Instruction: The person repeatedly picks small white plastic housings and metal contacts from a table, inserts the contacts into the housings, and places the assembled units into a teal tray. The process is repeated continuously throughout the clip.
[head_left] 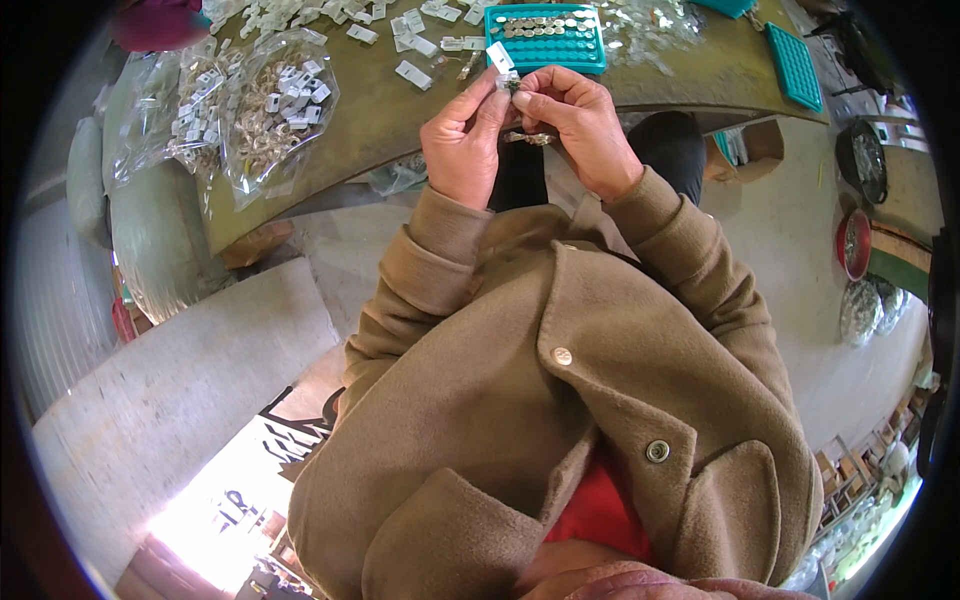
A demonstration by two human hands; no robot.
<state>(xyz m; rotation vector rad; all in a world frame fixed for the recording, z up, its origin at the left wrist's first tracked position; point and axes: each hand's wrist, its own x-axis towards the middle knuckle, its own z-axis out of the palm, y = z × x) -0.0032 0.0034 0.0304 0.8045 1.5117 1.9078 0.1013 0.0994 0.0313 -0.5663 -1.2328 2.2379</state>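
Observation:
My left hand [464, 145] is closed in a pinch at the near edge of the table, holding a small white tag [500, 57] that sticks up past the fingertips. My right hand [583, 125] meets it, thumb and finger pinched at the tag's lower end on something small and dark that I cannot make out. Below the fingers hangs a shiny gold-toned metal piece [530, 138], partly hidden by the hands. Just beyond them lies a teal tray [545, 62] with rows of small round silvery pieces in its far part.
Clear plastic bags [275, 125] of white-tagged pieces lie on the table's left side. Loose white tags [413, 75] and clear packets [650, 30] are spread at the back. Another teal tray [795, 65] sits at the right edge. A cardboard box [757, 150] stands below.

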